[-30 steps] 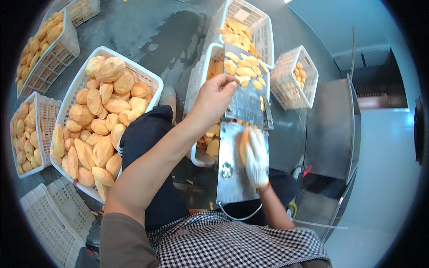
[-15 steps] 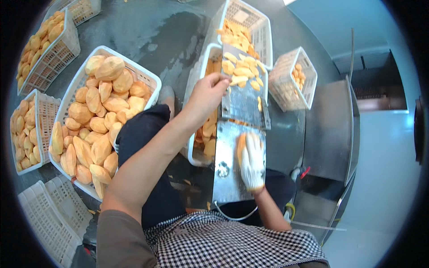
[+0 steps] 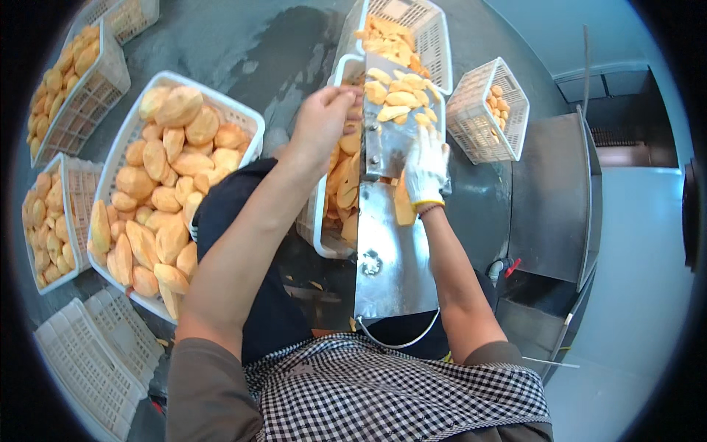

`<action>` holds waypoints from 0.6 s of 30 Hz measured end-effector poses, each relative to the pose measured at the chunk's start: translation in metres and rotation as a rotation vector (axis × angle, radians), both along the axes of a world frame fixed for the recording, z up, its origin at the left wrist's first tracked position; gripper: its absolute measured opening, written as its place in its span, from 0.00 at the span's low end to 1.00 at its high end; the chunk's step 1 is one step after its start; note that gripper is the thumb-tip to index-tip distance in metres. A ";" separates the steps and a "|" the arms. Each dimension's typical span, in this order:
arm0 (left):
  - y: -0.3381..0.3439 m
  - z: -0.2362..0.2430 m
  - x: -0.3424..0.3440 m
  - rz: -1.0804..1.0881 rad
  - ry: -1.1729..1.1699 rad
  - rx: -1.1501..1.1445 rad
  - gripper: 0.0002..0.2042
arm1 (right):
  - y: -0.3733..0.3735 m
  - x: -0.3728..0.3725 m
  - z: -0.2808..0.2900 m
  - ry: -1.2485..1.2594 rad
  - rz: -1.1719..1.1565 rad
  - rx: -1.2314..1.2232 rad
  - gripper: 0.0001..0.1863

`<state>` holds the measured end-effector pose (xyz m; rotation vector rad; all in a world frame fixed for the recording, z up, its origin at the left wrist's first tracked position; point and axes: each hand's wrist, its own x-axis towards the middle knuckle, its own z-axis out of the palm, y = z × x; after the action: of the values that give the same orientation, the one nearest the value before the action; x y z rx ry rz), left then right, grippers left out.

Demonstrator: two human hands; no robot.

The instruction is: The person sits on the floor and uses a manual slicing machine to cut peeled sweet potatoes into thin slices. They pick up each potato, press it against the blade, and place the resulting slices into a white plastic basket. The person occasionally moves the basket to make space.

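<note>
My right hand (image 3: 427,168), in a white knitted glove, presses on a peeled sweet potato (image 3: 403,203) at the joint of a long metal slicing board (image 3: 394,276). The glove hides part of that piece. Pale orange slices (image 3: 401,98) lie on the board's far section. My bare left hand (image 3: 324,118) is just left of this section, above a white basket (image 3: 319,234) of orange pieces. Its fingers are curled together, the tips blurred, and I cannot make out anything in them.
A large white basket (image 3: 259,132) heaped with peeled sweet potatoes (image 3: 168,184) stands on the left, more filled baskets beyond it. Another basket (image 3: 442,51) holds slices at the far end. A small basket (image 3: 471,132) and steel cabinet (image 3: 549,199) are on the right.
My right hand has slid away from me along the board with the sweet potato. My left hand has shifted left, off the board's edge.
</note>
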<state>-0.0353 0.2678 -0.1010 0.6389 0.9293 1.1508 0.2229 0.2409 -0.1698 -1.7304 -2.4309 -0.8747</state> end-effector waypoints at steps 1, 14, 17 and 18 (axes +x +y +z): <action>0.002 0.000 0.000 -0.011 0.015 -0.021 0.11 | 0.017 -0.005 -0.004 0.029 0.024 0.023 0.16; -0.005 0.009 0.009 -0.006 0.011 -0.017 0.11 | 0.007 -0.008 -0.021 0.161 0.009 0.007 0.13; -0.005 0.005 0.005 -0.001 0.057 -0.063 0.10 | 0.067 0.011 -0.067 0.176 -0.036 0.014 0.15; -0.009 0.005 0.003 0.026 0.069 -0.089 0.10 | 0.071 0.018 -0.065 0.219 -0.022 -0.051 0.16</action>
<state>-0.0325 0.2593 -0.0956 0.5990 1.0440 1.1095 0.2411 0.3120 -0.2346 -1.7686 -2.3151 -0.5945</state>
